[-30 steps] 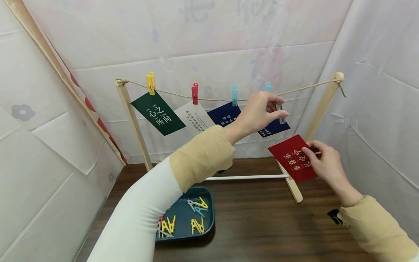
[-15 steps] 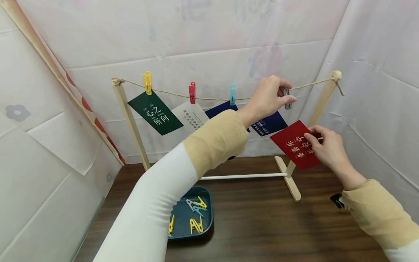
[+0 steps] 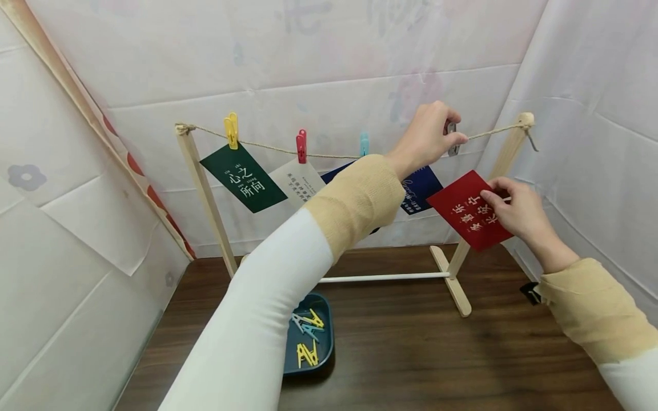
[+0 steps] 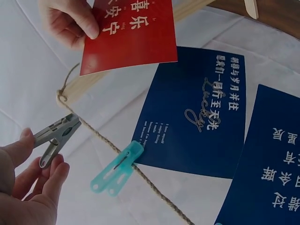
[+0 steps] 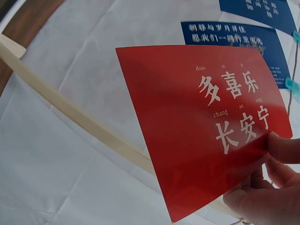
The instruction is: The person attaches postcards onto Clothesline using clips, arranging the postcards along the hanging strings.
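My left hand [image 3: 429,137] pinches a grey clothespin [image 3: 452,138] [image 4: 55,137] right at the twine line [image 3: 329,154], close to the right wooden post [image 3: 506,157]. In the left wrist view the peg's jaws sit just beside the twine [image 4: 112,147], apart from it. My right hand [image 3: 516,211] pinches a red card [image 3: 468,208] [image 5: 201,122] with white characters by its corner, just below the line near that post. A teal clothespin [image 4: 117,168] holds a dark blue card [image 4: 197,112] on the line, just left of the grey peg.
A green card [image 3: 243,178], a white card [image 3: 300,182] and another blue card hang under yellow [image 3: 231,128], red [image 3: 301,145] and teal [image 3: 364,142] pegs. A blue tray [image 3: 325,342] with several loose pegs sits on the dark wooden table [image 3: 437,354]. White sheets enclose the space.
My left hand rose with the grey clothespin up to the twine near the right post. My right hand lifted the red card higher, toward the line.
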`<state>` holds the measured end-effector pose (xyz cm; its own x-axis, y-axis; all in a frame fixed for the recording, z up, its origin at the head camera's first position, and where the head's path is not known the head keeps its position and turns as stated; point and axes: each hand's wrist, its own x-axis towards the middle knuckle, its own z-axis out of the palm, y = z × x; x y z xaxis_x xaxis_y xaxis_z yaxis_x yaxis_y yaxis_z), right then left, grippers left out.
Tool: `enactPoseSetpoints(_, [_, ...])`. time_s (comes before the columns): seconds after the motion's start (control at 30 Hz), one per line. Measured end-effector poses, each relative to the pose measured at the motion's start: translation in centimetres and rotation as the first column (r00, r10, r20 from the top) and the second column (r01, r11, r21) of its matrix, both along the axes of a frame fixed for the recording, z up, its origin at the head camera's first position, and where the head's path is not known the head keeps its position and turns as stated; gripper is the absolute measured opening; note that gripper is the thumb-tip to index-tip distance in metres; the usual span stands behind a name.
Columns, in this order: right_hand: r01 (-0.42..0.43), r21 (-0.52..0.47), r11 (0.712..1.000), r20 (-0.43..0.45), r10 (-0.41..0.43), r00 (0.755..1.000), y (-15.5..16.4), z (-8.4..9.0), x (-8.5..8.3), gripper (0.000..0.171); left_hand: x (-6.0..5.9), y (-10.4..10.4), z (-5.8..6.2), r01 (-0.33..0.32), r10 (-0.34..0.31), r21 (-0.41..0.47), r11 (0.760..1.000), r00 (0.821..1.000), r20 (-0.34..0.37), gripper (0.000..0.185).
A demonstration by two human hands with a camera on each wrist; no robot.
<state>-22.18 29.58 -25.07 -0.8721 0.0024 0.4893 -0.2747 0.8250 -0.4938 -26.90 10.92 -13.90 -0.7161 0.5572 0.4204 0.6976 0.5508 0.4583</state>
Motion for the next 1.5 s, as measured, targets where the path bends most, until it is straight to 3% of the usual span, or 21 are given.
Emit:
enactPoseSetpoints(0.13, [0.015, -0.003, 1.0, 0.009, -0.015, 1.0, 0.1, 0.7, -0.6, 0.022, -0.5, 0.5, 0.3, -0.026, 0.026, -0.006, 1.0, 0.999, 0.021, 0.013])
enactPoseSetpoints(0.47, [0.032, -0.053, 0.998, 0.038, -0.03, 0.999, 0.4, 1.5, -1.5, 0.027, -1.5, 2.0, 1.1, -0.11, 0.111, -0.014, 0.994, 0.988, 0.106, 0.04])
enactPoseSetpoints(0.67, [0.04, -0.114, 0.993, 0.077, -0.031, 0.997, 0.6, 2.0, -1.9, 0.034, -1.6, 2.7, 1.4, -0.125, 0.128, -0.039, 0.991, 0.987, 0.098, 0.016])
enactPoseSetpoints(0.8, [0.053, -0.136, 0.989, 0.095, -0.04, 0.995, 0.7, 2.1, -2.1, 0.037, -1.8, 3.2, 1.5, -0.135, 0.138, -0.036, 0.99, 0.985, 0.104, 0.015])
enactPoseSetpoints(1.0, [0.057, -0.159, 0.986, 0.089, -0.043, 0.995, 0.8, 2.0, -2.5, 0.036, -2.3, 3.6, 1.0, -0.153, 0.154, -0.029, 0.988, 0.985, 0.075, 0.037])
enactPoseSetpoints(1.5, [0.048, -0.229, 0.972, 0.093, -0.027, 0.995, 0.5, 2.3, -3.0, 0.038, -2.5, 4.3, 0.2, -0.153, 0.156, 0.064, 0.986, 0.987, -0.045, 0.034])
